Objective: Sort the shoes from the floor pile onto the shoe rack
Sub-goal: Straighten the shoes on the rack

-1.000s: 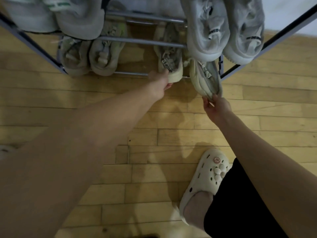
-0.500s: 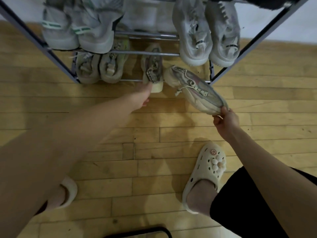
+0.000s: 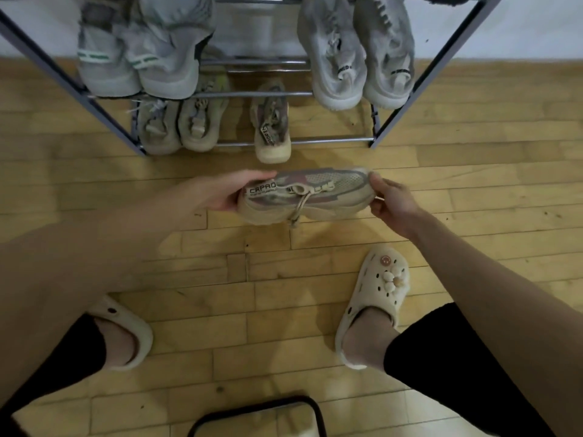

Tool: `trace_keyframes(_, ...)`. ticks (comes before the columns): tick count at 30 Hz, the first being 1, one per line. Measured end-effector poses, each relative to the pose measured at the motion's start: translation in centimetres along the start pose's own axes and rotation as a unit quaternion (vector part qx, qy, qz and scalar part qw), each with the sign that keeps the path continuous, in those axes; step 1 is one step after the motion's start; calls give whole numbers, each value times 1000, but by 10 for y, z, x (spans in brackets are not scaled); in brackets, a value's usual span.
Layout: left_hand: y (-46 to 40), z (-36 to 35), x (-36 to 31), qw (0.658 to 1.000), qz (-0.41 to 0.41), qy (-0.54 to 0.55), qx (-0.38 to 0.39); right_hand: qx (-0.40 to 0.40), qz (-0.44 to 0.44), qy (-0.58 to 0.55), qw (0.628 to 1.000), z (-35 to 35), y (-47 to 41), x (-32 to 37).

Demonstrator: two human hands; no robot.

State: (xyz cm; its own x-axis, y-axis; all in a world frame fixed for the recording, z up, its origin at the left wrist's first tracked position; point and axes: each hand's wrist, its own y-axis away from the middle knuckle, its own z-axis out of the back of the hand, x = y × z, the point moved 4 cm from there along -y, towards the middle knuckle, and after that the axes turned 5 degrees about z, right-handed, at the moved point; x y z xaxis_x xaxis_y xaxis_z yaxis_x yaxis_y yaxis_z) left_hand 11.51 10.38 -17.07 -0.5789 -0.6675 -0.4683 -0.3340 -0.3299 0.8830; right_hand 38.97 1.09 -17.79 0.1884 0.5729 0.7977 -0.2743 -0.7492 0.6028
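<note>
A beige and pink sneaker (image 3: pixel 318 197) hangs sideways above the wooden floor, in front of the shoe rack (image 3: pixel 104 118). My left hand (image 3: pixel 230 192) holds its heel end, fingers curled round it. At the toe end, my right hand (image 3: pixel 389 200) grips the tip. Its matching sneaker (image 3: pixel 272 127) stands alone on the rack's bottom tier, heel toward me. Left of it on that tier sits a pale pair (image 3: pixel 179 127). The tier above carries a grey pair with green stripes (image 3: pixel 138 61) on the left and a grey-white pair (image 3: pixel 356 55) on the right.
My feet in cream clogs (image 3: pixel 375 298) stand on the plank floor on either side of me. A dark curved frame (image 3: pixel 255 411) shows at the bottom edge. The bottom tier has a gap (image 3: pixel 334 127) to the right of the lone sneaker.
My right hand pulled the sneaker back from the rack and turned it sideways. My left hand left the sneaker on the bottom tier and took the held shoe's heel.
</note>
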Motion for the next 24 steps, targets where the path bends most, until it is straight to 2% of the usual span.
trace_keyframes(4, 2, 3, 10, 996, 2, 72, -52, -54, -14, -86, 995, -20, -2, 1)
trace_keyframes(6, 0, -4, 11, 992, -13, 124, -36, -58, -35, -85, 994, -32, -1, 1)
trace_keyframes(9, -6, -23, 6, 975, -12, 223, 19, -2, -63, -13, 998, -52, 6, -1)
trace_keyframes(11, -11, -37, 0, 965, -2, 262, 18, 55, -75, 12, 996, -64, 11, -2)
trace_keyframes(13, -14, -50, -9, 969, -10, 246, 4, 96, -71, 23, 993, -72, 15, 0)
trace_keyframes(15, -20, -58, -17, 981, -24, 191, -14, 95, -70, 4, 993, -72, 14, -1)
trace_keyframes(22, -36, -59, -34, 983, -62, 172, -21, -2, -46, -81, 996, -49, -15, -7)
trace_keyframes(24, -47, -42, -32, 981, -80, 144, -100, -39, -32, -35, 998, -42, -29, -2)
